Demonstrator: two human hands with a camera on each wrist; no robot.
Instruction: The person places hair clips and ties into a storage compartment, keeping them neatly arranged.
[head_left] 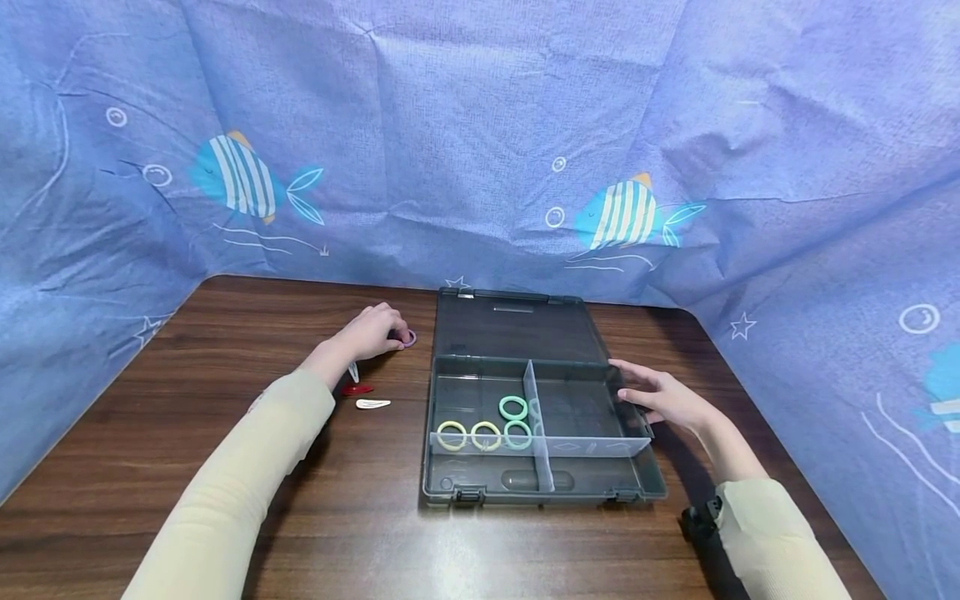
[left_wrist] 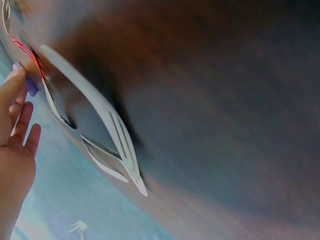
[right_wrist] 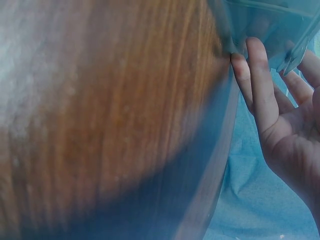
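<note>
My left hand (head_left: 372, 332) pinches a purple hair tie (head_left: 409, 338) against the table between thumb and fingers; the left wrist view also shows the purple tie (left_wrist: 31, 86) at the fingertips. At the right side of an open grey see-through divided box (head_left: 540, 498), my right hand (head_left: 667, 402) holds the wall, its thumb over the rim and its fingers along the outside. In the right wrist view, fingers (right_wrist: 260, 75) touch the box's side. Two yellow hair ties (head_left: 486, 448) and two green hair ties (head_left: 513, 398) lie in the box's back left compartment.
Near my left forearm lie a red hair clip (head_left: 358, 390), a white hair clip (head_left: 372, 404) and another pale clip (head_left: 354, 372). The box lid (head_left: 517, 329) is folded back toward the curtain (head_left: 465, 167). Clear dividers (head_left: 592, 447) split the box.
</note>
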